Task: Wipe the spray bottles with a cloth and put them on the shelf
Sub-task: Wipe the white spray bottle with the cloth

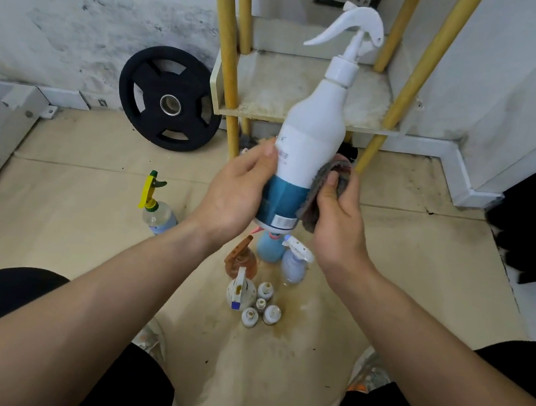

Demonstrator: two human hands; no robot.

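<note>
Small dirty spray bottles (pixel 241 288) waiting on floor, before yellow-legged cream shelf (pixel 368 100). Left hand (pixel 237 192) gripping tall white teal-based plastic spray bottle (pixel 318 124), steadying it before shelf. Right hand (pixel 340 212) clutching grey fabric cloth (pixel 309 205), rubbing bottle's side.

A white spray bottle (pixel 313 134) with a teal base is tilting, nozzle up, before the yellow-posted shelf (pixel 268 83); a grey cloth (pixel 321 189) is pressing its right side.

A black weight plate (pixel 170 98) leans against the stained white wall (pixel 81 8) on a beige floor (pixel 74 184).
</note>
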